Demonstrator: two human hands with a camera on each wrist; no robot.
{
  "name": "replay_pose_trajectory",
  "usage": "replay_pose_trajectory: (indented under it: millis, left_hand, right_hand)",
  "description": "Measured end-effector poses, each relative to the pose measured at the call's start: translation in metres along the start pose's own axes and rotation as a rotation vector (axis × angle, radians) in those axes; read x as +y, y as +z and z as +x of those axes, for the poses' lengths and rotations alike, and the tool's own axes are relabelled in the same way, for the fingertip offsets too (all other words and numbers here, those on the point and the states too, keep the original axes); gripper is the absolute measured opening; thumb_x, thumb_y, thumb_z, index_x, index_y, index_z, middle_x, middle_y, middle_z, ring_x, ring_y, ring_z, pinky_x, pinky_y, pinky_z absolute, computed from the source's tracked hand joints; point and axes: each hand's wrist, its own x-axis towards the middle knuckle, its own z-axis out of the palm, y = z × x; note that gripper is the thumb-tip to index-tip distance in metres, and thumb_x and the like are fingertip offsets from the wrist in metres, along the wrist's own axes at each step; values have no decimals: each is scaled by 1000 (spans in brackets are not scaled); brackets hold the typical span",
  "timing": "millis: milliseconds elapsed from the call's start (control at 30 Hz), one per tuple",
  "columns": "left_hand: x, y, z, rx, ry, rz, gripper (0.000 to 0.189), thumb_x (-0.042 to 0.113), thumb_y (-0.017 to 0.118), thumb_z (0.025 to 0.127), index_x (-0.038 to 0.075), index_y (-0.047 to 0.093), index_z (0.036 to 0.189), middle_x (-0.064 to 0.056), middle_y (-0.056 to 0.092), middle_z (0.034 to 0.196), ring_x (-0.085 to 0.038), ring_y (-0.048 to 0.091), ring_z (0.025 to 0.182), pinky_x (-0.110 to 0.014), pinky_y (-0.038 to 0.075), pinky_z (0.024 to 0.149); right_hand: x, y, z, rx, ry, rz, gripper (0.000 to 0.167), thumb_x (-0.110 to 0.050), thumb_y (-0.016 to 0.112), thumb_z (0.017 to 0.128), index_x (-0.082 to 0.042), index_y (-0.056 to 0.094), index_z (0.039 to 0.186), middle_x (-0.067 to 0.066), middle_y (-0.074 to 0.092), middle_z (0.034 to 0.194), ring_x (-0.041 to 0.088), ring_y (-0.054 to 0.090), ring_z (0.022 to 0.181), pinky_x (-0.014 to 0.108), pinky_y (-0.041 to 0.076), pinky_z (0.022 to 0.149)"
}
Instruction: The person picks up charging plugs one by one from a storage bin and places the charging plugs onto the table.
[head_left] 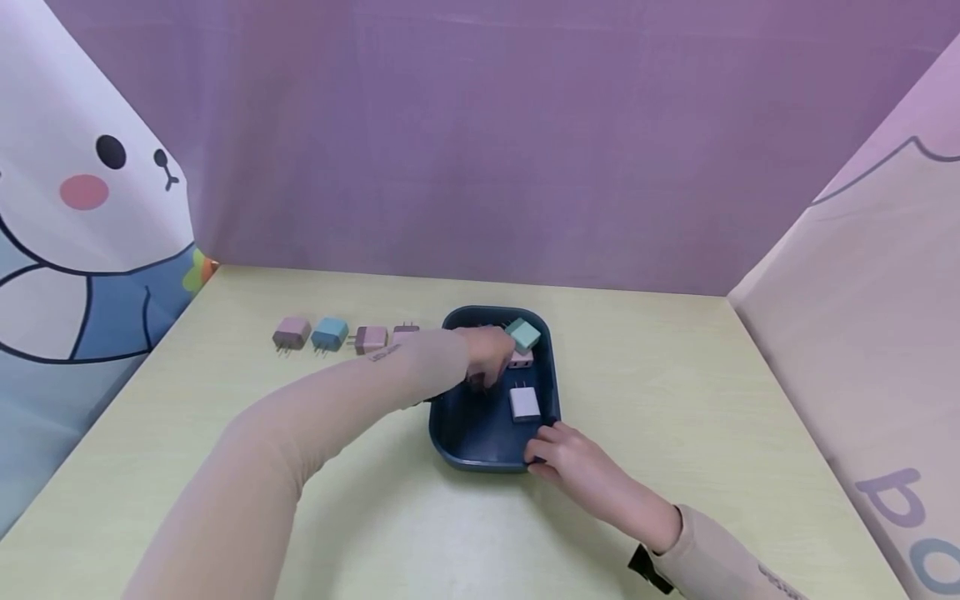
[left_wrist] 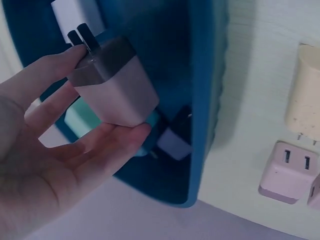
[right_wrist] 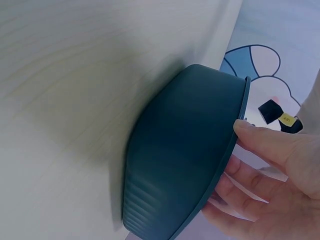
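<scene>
My left hand (head_left: 491,350) is over the dark blue tray (head_left: 480,446), pinching a plug-in charger (left_wrist: 117,85) between thumb and fingers. That charger has a pale pinkish body and a dark pronged end; the left wrist view shows it best, since the hand mostly covers it from the head. Inside the tray lie a white charger (head_left: 525,403), a mint green one (head_left: 523,334) and a pink one (head_left: 521,360), partly hidden under the green. At the tray's near right corner, my right hand (head_left: 577,467) grips the rim, thumb and fingers on either side of it.
Left of the tray, several chargers stand in a row on the table: a mauve one (head_left: 292,332), a blue one (head_left: 330,333), a pink one (head_left: 371,339) and another partly behind my left sleeve. A purple cloth (head_left: 487,150) hangs behind the table.
</scene>
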Motion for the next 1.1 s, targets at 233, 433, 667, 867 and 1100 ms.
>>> replay_pose_trajectory:
  millis: [233, 433, 667, 867, 1100]
  left_hand:
    - [-4, -10, -8, 57, 80, 2, 23, 4, 65, 78, 8, 64, 100, -2, 61, 90, -13, 59, 74, -23, 49, 65]
    - [-10, -17, -15, 108, 86, 61, 20, 7, 64, 78, 11, 64, 97, -1, 57, 99, -13, 54, 79, -24, 47, 69]
    - [-18, -20, -24, 122, 90, 54, 17, 8, 64, 78, 12, 66, 94, -2, 57, 99, -12, 54, 80, -24, 47, 71]
    - [-24, -20, -31, 126, 93, -32, 22, 4, 62, 79, 7, 64, 101, -5, 58, 101, -14, 59, 83, -25, 49, 71]
    - [-34, -19, -43, 147, 91, -51, 25, 6, 63, 80, 6, 62, 105, -6, 57, 103, -15, 57, 82, -27, 49, 74]
  right_hand:
    - [-1, -1, 0, -1, -6, 5, 9, -7, 69, 74, -12, 63, 77, -5, 55, 75, 9, 45, 69, 20, 42, 59]
    - [0, 0, 0, -1, -6, 6, 9, -7, 69, 74, -13, 63, 77, -5, 55, 75, 9, 45, 69, 20, 42, 60]
    - [0, -1, 0, -5, -10, 16, 9, -7, 68, 74, -13, 63, 77, -5, 55, 76, 9, 46, 69, 20, 42, 60]
    - [0, -1, 0, 1, -10, 14, 8, -7, 68, 74, -12, 63, 77, -5, 55, 76, 9, 46, 69, 20, 43, 60]
    - [1, 0, -1, -2, -14, 20, 8, -7, 68, 74, -12, 63, 77, -5, 55, 75, 9, 45, 69, 20, 42, 60]
